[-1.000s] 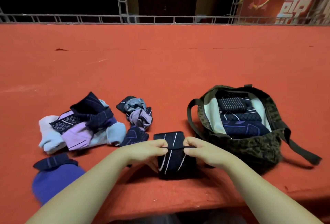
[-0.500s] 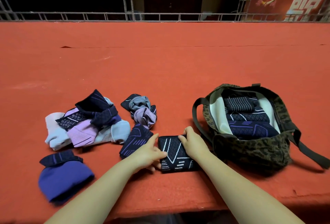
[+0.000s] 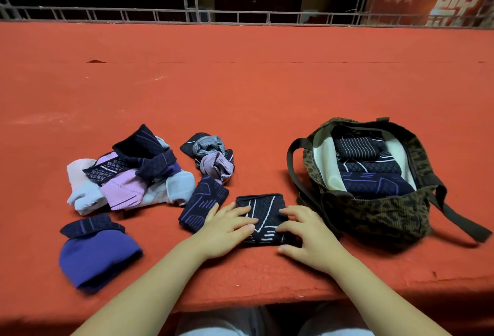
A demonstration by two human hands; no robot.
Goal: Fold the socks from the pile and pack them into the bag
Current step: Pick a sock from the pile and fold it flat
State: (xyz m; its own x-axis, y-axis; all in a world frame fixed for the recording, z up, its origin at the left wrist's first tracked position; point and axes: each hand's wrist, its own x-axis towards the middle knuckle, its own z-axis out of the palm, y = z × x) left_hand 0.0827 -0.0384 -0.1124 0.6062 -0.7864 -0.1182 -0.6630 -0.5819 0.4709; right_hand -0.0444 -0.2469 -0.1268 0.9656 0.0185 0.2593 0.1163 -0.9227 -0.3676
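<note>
A folded dark navy sock with white line pattern (image 3: 263, 208) lies flat on the red table near the front edge. My left hand (image 3: 227, 226) presses its left side with straight fingers. My right hand (image 3: 307, 234) rests spread on its right side. To the right stands the open camouflage bag (image 3: 374, 212) with several folded dark socks (image 3: 371, 172) inside. The loose pile of socks (image 3: 128, 175) in lilac, pale blue and navy lies to the left.
A navy sock with purple lines (image 3: 203, 204) lies beside my left hand, below a crumpled grey and lilac bundle (image 3: 213, 159). A purple sock with a dark cuff (image 3: 96, 252) sits at front left. The bag's strap (image 3: 459, 220) trails right. A metal rail (image 3: 240, 16) borders the far edge.
The sock I held up and pinched by its edge a second ago now lies folded flat on the table. Both hands have shifted from pinching it to pressing it down with flat fingers.
</note>
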